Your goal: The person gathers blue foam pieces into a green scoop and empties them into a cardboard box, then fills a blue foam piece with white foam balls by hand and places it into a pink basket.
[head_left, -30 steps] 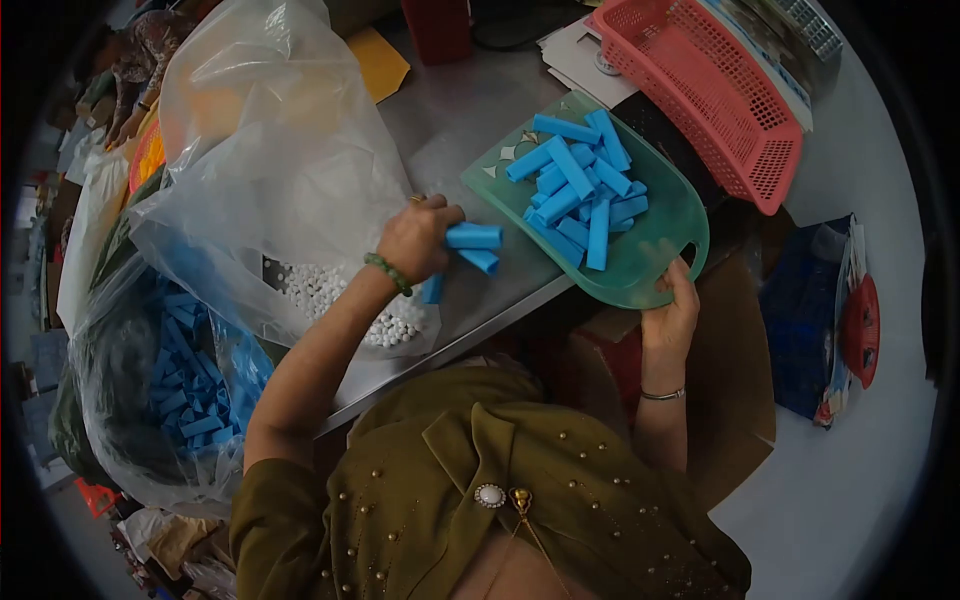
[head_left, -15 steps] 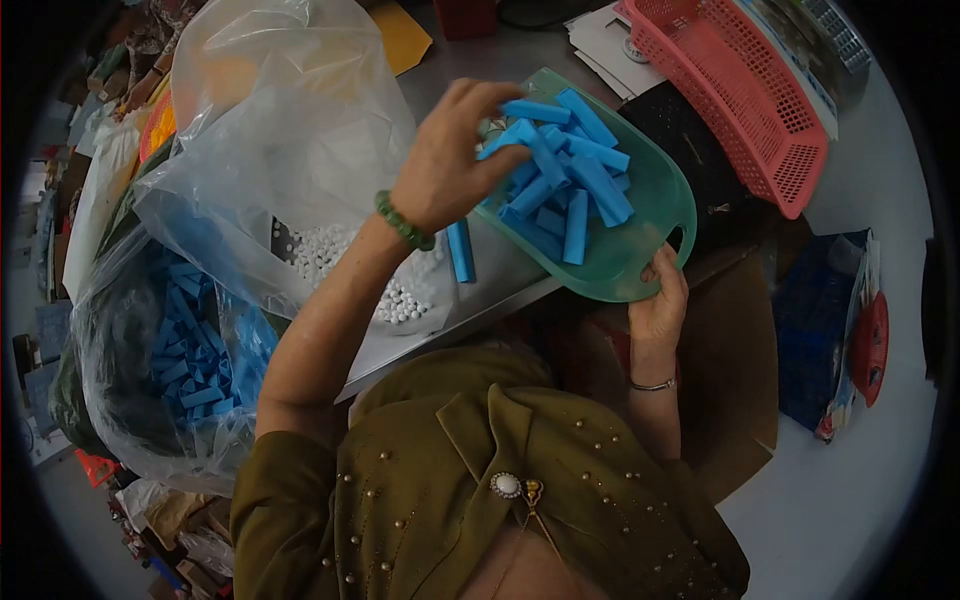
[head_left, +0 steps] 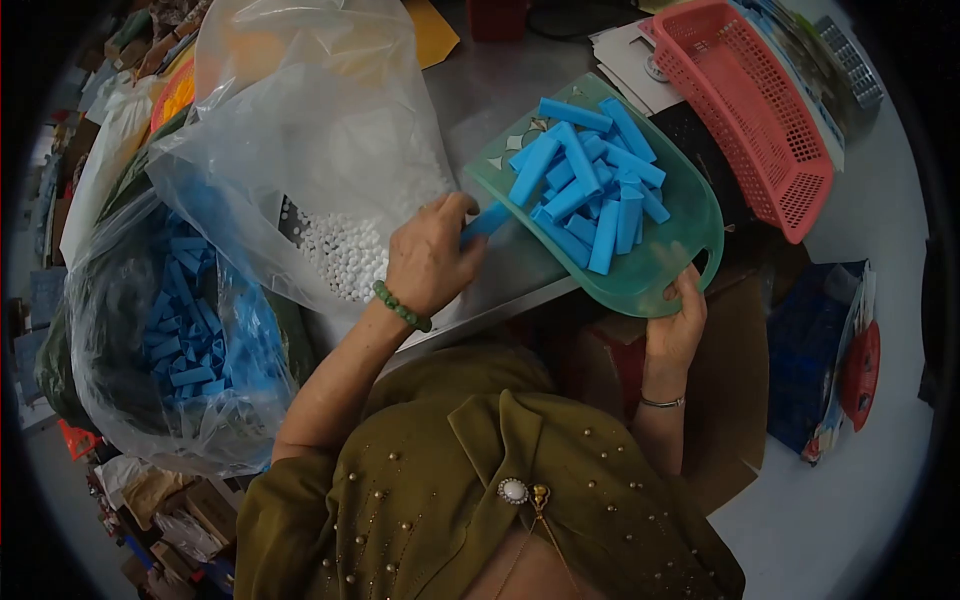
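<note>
My left hand (head_left: 432,250), with a green bead bracelet at its wrist, has its fingers closed on a short blue stick (head_left: 486,222). The stick's far end points at the near-left rim of a translucent green plastic basin (head_left: 690,215). Inside the basin lies a loose pile of similar blue sticks (head_left: 590,175). At the basin's near-right end, my right hand (head_left: 680,318) grips the rim by the handle hole, its fingers partly seen through the plastic. Left of my left hand, white pellets (head_left: 345,250) spill from a clear plastic bag (head_left: 340,110).
A large plastic-lined sack (head_left: 130,400) at the left holds many more blue pieces (head_left: 185,330). A pink perforated basket (head_left: 815,190) stands at the back right beside white papers (head_left: 635,65). The metal table's front edge (head_left: 490,312) runs before my body; a cardboard box (head_left: 730,400) is below it.
My left hand has come down from over the pile to the single stick on the table and closed on it. My right hand still holds the basin.
</note>
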Tool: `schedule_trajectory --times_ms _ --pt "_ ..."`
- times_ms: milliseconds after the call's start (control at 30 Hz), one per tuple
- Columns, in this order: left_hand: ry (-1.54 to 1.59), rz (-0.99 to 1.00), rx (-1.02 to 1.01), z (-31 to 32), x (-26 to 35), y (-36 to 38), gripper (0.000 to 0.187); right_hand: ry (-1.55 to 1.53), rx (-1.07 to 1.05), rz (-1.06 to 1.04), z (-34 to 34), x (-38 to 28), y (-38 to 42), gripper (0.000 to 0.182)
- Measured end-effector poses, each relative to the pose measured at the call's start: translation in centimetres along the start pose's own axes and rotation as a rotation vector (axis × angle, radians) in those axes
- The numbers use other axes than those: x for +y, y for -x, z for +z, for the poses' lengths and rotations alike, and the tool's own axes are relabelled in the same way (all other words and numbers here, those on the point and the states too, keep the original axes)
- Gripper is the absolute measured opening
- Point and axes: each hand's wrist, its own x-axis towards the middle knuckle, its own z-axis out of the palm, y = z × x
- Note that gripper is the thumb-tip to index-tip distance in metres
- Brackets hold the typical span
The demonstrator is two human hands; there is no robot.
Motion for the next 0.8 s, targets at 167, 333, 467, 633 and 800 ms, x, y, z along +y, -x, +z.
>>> schedule_trajectory --times_ms 167,333,467,633,800 --pt "0.213 0.368 0.217 -2.5 4.6 -2.8 0.021 -0.025 -0.06 0.08 0.7 -0.2 0.4 0.035" --pt "0.208 0.544 0.356 -2.3 4.0 -2.3 0.041 -0.07 -0.259 0.17 0.3 0.2 1.2 0.038" --pt "0.235 0.49 0.63 -5.6 1.8 2.7 0.04 0.124 -0.421 0.082 2.9 -1.1 3.7 0.043" --pt "0.05 0.265 0.898 -7.9 -2.2 14.5 0.036 -0.257 -0.689 0.381 2.5 -1.9 2.2 0.048" --pt "-0.029 -0.141 1.242 -9.0 1.2 29.3 0.034 -0.336 -1.062 0.439 3.8 -6.1 4.0 0.046"
